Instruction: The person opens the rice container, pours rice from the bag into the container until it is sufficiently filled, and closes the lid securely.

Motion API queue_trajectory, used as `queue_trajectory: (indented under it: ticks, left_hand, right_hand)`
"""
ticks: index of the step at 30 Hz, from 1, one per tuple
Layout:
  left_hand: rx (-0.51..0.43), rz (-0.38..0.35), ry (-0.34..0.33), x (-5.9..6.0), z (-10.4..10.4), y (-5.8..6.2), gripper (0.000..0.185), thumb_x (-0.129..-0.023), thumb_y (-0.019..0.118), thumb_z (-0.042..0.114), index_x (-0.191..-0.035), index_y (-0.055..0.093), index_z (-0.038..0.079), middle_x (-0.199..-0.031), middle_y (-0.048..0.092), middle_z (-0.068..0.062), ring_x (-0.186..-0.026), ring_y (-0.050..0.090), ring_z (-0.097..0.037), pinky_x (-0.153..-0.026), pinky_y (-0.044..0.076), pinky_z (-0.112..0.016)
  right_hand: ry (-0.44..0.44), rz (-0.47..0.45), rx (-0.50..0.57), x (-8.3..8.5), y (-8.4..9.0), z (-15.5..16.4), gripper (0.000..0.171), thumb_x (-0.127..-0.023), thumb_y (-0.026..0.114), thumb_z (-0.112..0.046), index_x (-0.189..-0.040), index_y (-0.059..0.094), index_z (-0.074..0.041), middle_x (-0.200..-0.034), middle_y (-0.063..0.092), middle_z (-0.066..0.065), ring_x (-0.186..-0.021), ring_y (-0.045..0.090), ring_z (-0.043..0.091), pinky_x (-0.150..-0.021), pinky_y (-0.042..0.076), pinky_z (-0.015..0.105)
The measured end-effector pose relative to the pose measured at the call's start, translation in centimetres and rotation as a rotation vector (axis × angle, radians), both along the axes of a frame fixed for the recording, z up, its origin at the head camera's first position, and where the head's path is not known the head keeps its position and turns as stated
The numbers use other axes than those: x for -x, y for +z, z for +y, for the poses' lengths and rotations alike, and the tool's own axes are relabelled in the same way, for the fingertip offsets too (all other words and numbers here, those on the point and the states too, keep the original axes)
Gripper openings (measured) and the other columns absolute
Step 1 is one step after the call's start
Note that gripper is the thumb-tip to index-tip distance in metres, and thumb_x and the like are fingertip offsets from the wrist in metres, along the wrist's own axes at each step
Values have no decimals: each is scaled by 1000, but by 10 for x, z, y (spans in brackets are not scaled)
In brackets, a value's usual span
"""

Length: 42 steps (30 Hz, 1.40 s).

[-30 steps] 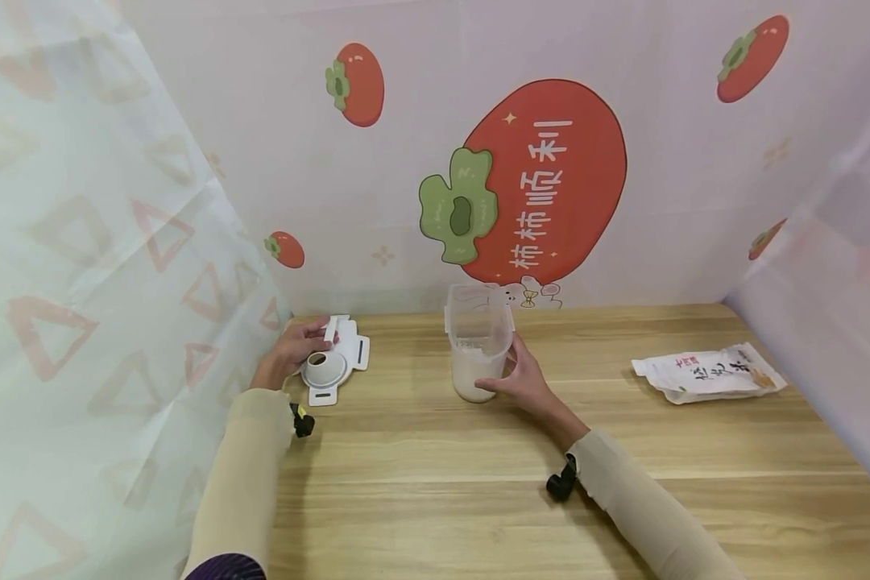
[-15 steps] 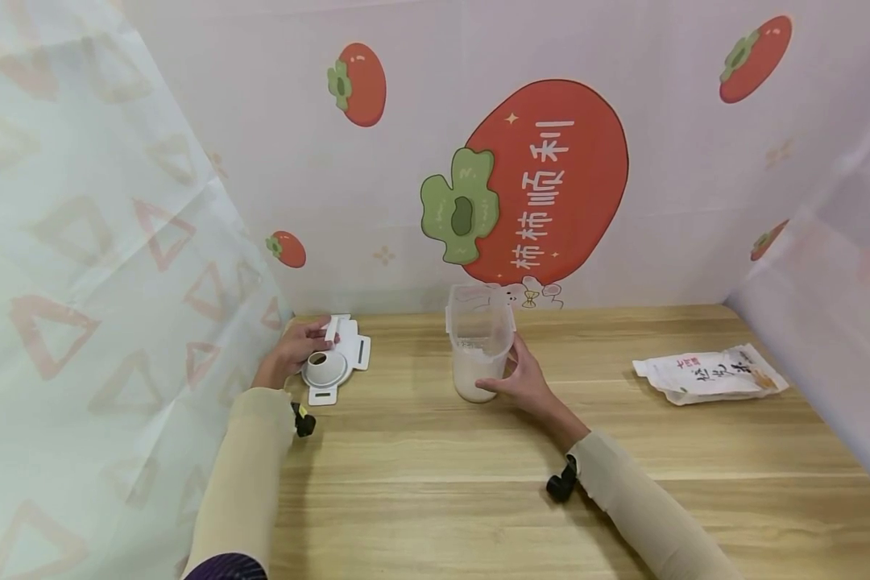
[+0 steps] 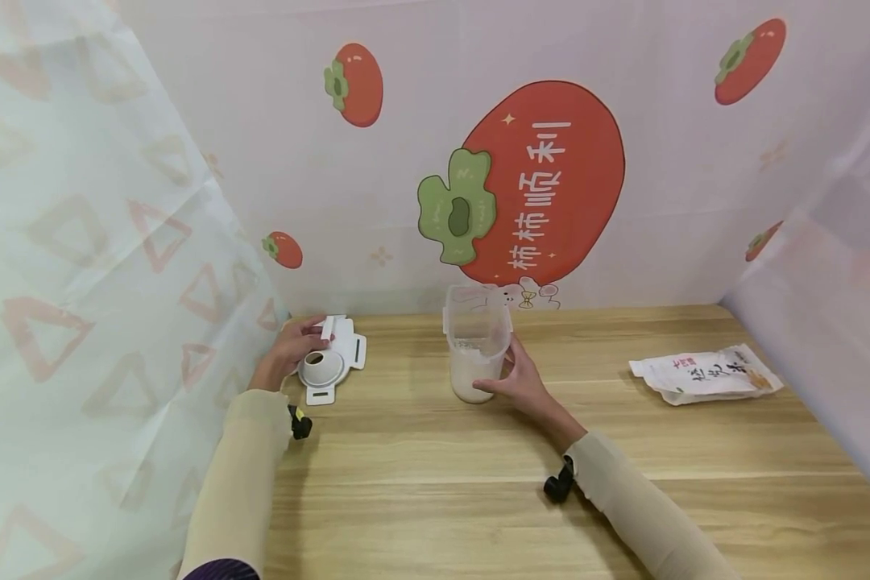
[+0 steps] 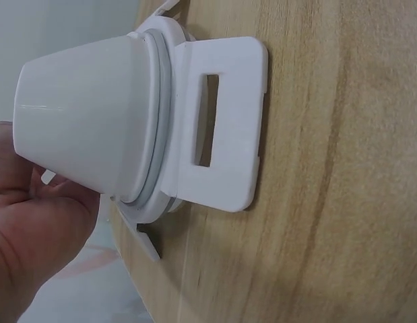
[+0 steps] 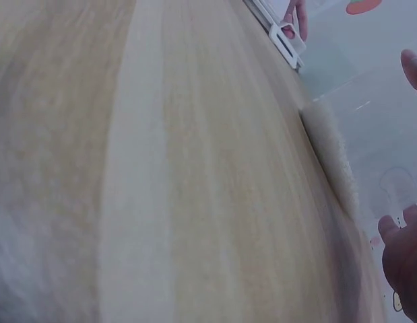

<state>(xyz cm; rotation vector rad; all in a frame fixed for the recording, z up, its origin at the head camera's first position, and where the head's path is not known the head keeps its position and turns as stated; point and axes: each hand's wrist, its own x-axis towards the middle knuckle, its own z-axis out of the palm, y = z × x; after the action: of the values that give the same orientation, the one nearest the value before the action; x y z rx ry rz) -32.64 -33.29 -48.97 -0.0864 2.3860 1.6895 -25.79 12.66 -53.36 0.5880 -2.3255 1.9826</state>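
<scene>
Clear plastic container (image 3: 478, 342), white grains

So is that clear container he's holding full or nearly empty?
Partly filled. The clear container stands upright and open-topped on the table, with white grains only in its lower part; the right hand holds its side.

1. A light wooden table (image 3: 478, 483) with a plain grain fills the near and middle ground.
2. The far wall (image 3: 623, 48) is pale pink, printed with a large red persimmon (image 3: 551, 169) bearing white characters and smaller persimmons around it.
3. A translucent curtain (image 3: 80, 282) with faint triangle outlines closes the left side.
4. A pale, hazy panel (image 3: 841, 322) closes the right side.
5. Light is soft and even.
</scene>
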Motion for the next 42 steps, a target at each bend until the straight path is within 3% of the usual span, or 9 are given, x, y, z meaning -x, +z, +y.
queue_trajectory:
  ticks: [3,6,10,15,24,27,35,42]
  left_hand:
    - [83,6,20,-1,2,5,66,-103,61,-2,-163,33,-4,-155,46,-35,-123,62,-26,-91,53,-20]
    - [146,21,42,-4,3,11,63,-105,60,5,-162,35,-5,-156,45,-34,-138,52,-41,-107,50,-35]
    - [159,44,52,-7,0,16,69,-106,61,9,-164,27,-5,-158,43,-34,-148,42,-45,-122,38,-52]
    - [147,67,26,-9,-2,19,79,-107,62,12,-168,13,-3,-164,35,-33,-153,34,-47,-125,32,-59]
    - [224,112,-21,-6,6,28,83,-108,63,27,-169,14,0,-169,27,-31,-157,27,-46,-127,29,-56]
    - [251,127,-43,-4,11,30,84,-108,63,30,-169,14,2,-169,27,-30,-157,27,-45,-127,28,-56]
    - [284,185,-117,-12,32,44,87,-107,64,35,-170,14,3,-171,24,-27,-158,23,-47,-127,27,-60]
    - [334,241,-199,-19,55,58,90,-104,68,34,-170,14,6,-174,22,-22,-160,21,-44,-126,25,-62]
  right_hand:
    - [3,-1,-2,0,-1,0,105,-82,93,-13,-164,29,-25,-160,45,2,-153,38,30,-126,26,62]
    - [10,1,-4,0,-2,-1,105,-83,93,-14,-164,29,-26,-161,44,2,-152,39,32,-125,26,64]
    - [21,-5,-17,1,-2,-3,106,-83,93,-14,-165,28,-28,-162,42,2,-151,40,33,-124,29,65]
    - [31,-6,-30,1,1,-4,108,-83,93,-11,-166,26,-28,-164,38,2,-153,36,31,-125,29,64]
    - [41,9,-65,2,5,1,111,-82,91,-4,-168,23,-17,-168,33,10,-157,29,35,-124,26,68]
    - [44,11,-94,3,6,6,110,-82,92,-7,-168,24,-19,-168,35,9,-157,30,36,-123,30,67]
    - [48,84,-274,6,13,22,115,-78,98,-22,-168,27,-24,-170,32,8,-157,31,36,-119,39,62]
    - [48,211,-435,7,19,37,122,-74,100,-29,-170,24,-26,-172,31,12,-156,29,41,-119,30,73]
